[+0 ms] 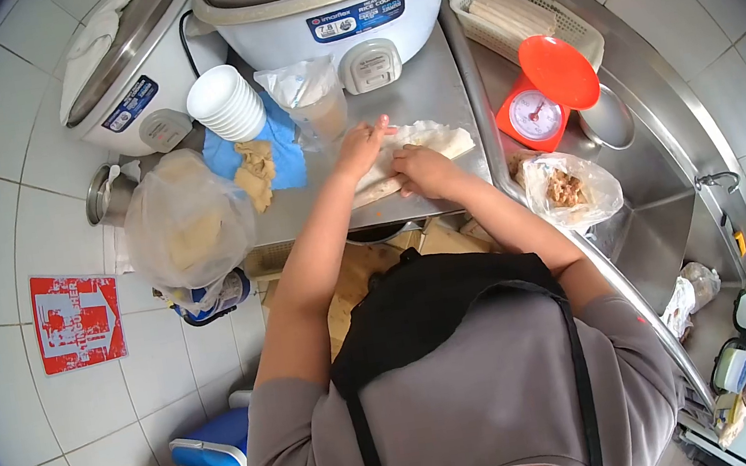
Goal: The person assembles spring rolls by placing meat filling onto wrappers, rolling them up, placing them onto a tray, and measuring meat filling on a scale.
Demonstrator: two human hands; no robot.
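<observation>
A thin pale wrapper sheet (438, 138), ragged at its far edge, lies on the steel counter with a folded or rolled part along its near side. My left hand (363, 148) is at the sheet's left part, its fingers stretched out toward the far side and apart. Bent over the near middle of the sheet, my right hand (426, 170) grips it with its fingertips. Whatever lies under the fingers is hidden. Left of my left hand are a clear plastic container (310, 108) and a crumpled tan cloth (256, 173) on a blue cloth (286, 145).
Two rice cookers (327, 10) stand at the back. Stacked white cups (226, 104) and a plastic bag (186, 226) are at left. To the right are a red scale (536, 115), a bag of shredded filling (569, 191) and a basket (589, 40) of pale rolls (509, 14).
</observation>
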